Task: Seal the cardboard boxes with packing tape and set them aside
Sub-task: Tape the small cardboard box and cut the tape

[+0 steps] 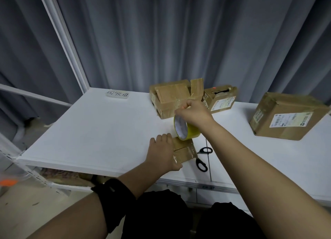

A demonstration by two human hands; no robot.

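Small cardboard box [185, 153], at front edge of table [107, 131], is pinned under flat left hand [163, 152]; tape roll [186, 130] is gripped in right hand [195, 115] just above. If box is let slip, tape cd be laid crooked/wrinkled.

The left hand [163, 151] presses a small brown cardboard box [184, 151] on the white worktop [100, 131]; the right hand [194, 113] holds a yellow tape roll [186, 130] above it.
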